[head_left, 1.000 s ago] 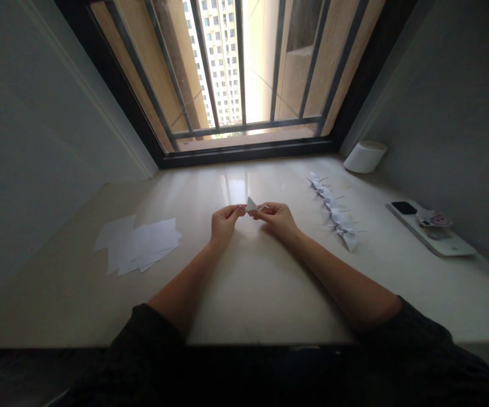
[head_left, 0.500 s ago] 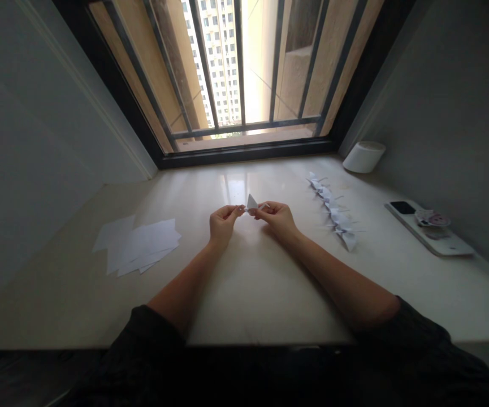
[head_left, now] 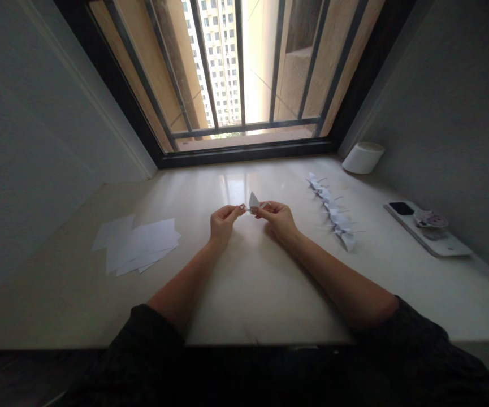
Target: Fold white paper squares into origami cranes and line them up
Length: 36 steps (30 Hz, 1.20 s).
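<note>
A small folded white paper figure (head_left: pixel 253 200) is held just above the pale stone sill (head_left: pixel 252 282), between both my hands. My left hand (head_left: pixel 224 221) pinches its left tip with thumb and fingers closed. My right hand (head_left: pixel 277 217) pinches its right side the same way. A pointed flap of the paper stands up between the fingertips. Both forearms rest on the sill, sleeves pushed up near the elbows.
A loose pile of white paper sheets (head_left: pixel 136 244) lies to the left. A row of several folded paper figures (head_left: pixel 334 213) runs along the right. Farther right are a white cylinder (head_left: pixel 363 157) and a phone on a white tray (head_left: pixel 426 227). A barred window (head_left: pixel 239 73) is ahead.
Both hands stay pinched on the paper figure. The paper's raised flap has shifted slightly right and the view has drifted a little; otherwise the scene is the same.
</note>
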Each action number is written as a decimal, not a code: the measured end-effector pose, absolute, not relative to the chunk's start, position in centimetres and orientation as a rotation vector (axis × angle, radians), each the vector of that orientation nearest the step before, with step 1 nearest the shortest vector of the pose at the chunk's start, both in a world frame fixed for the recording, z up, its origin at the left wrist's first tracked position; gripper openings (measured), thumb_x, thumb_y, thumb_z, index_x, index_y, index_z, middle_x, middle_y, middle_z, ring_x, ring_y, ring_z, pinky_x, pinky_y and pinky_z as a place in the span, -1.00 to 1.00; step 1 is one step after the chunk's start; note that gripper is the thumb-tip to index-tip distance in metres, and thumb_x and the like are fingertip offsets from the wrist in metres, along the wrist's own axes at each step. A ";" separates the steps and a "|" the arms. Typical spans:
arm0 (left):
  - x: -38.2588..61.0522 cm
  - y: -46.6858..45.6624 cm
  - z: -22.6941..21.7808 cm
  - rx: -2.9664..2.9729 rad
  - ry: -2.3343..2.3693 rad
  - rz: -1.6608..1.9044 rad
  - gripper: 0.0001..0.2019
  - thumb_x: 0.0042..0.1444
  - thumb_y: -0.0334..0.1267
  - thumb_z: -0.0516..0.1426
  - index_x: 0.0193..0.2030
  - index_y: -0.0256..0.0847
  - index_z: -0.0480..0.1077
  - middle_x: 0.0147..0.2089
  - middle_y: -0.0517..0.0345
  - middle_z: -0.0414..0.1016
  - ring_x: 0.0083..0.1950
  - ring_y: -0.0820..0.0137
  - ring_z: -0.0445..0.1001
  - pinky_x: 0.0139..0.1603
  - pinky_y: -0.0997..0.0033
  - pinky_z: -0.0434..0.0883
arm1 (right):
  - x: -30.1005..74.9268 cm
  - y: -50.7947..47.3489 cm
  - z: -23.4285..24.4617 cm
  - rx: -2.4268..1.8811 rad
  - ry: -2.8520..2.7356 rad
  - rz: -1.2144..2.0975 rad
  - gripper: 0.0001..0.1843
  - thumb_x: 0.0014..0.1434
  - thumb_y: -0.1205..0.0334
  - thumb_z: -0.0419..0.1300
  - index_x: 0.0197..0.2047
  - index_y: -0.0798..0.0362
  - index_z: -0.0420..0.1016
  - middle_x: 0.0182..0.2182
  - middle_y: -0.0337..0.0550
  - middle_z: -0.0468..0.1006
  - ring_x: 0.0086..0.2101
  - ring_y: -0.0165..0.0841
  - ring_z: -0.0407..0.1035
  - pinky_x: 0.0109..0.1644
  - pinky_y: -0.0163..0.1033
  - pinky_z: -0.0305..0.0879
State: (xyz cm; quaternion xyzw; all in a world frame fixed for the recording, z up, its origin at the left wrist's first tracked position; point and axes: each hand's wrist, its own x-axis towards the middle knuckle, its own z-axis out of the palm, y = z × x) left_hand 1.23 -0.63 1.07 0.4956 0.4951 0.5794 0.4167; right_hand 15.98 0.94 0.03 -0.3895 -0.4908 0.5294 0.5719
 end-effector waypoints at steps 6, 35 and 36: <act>0.7 -0.4 0.5 1.228 1.255 1.448 -0.77 -0.07 -0.06 0.20 -0.49 -0.19 0.50 -0.44 0.13 0.52 -0.35 0.41 0.42 -0.29 0.41 0.29 | 15.9 0.7 0.2 -0.889 -1.204 1.274 -0.65 -0.27 -0.03 0.39 -0.46 0.04 0.54 -0.53 -0.22 0.50 -0.51 -0.42 0.30 -0.30 -0.21 0.32; 1.0 -0.2 0.1 1.494 1.373 1.341 -0.79 -0.06 -0.09 0.20 -0.43 -0.20 0.51 -0.41 0.15 0.52 -0.34 0.40 0.42 -0.37 0.46 0.27 | 17.0 1.1 0.2 -0.919 -1.392 1.148 -0.62 0.00 -0.14 0.17 -0.38 0.02 0.53 -0.46 -0.20 0.54 -0.39 -0.35 0.40 -0.26 -0.24 0.29; 1.0 -0.1 0.0 1.492 1.377 1.333 -0.79 -0.06 -0.09 0.20 -0.43 -0.20 0.50 -0.41 0.15 0.52 -0.35 0.40 0.42 -0.36 0.46 0.27 | 17.0 1.2 0.3 -0.912 -1.393 1.144 -0.63 0.00 -0.12 0.18 -0.35 0.02 0.54 -0.45 -0.20 0.55 -0.38 -0.34 0.40 -0.25 -0.23 0.30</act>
